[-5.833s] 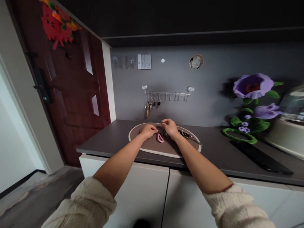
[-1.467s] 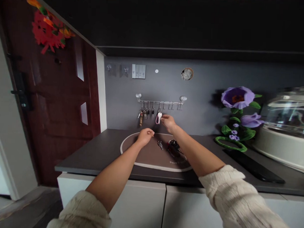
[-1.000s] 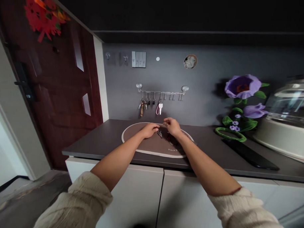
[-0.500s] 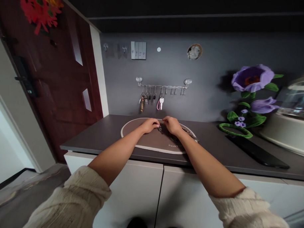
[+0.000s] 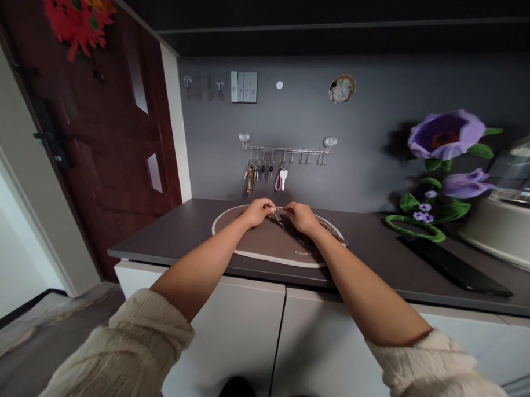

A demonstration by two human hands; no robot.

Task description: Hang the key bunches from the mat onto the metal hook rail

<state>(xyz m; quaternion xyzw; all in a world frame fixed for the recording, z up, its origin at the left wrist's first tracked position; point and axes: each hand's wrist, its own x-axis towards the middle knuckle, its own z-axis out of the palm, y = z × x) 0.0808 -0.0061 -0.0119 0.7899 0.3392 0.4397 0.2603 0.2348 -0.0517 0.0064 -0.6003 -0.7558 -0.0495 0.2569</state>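
Note:
Both hands rest over an oval brown mat (image 5: 254,249) on the dark counter. My left hand (image 5: 259,210) is closed, pinching a small metal key (image 5: 277,218) at its fingertips. My right hand (image 5: 302,216) is curled right beside it, fingers on the same key. More keys (image 5: 331,230) lie on the mat behind my right wrist. On the wall above, a chrome hook rail (image 5: 286,149) carries several key bunches, including a white key with a pink loop (image 5: 281,179).
A dark red door (image 5: 97,135) stands at the left. Purple fabric flowers (image 5: 444,170) and a large lidded appliance (image 5: 508,218) sit at the right of the counter (image 5: 181,236), with a flat black slab (image 5: 453,271) in front of them. White cabinets are below.
My right hand hung the white key with the pink loop on the rail, then came back down to the mat. Both hands now meet on a small key there.

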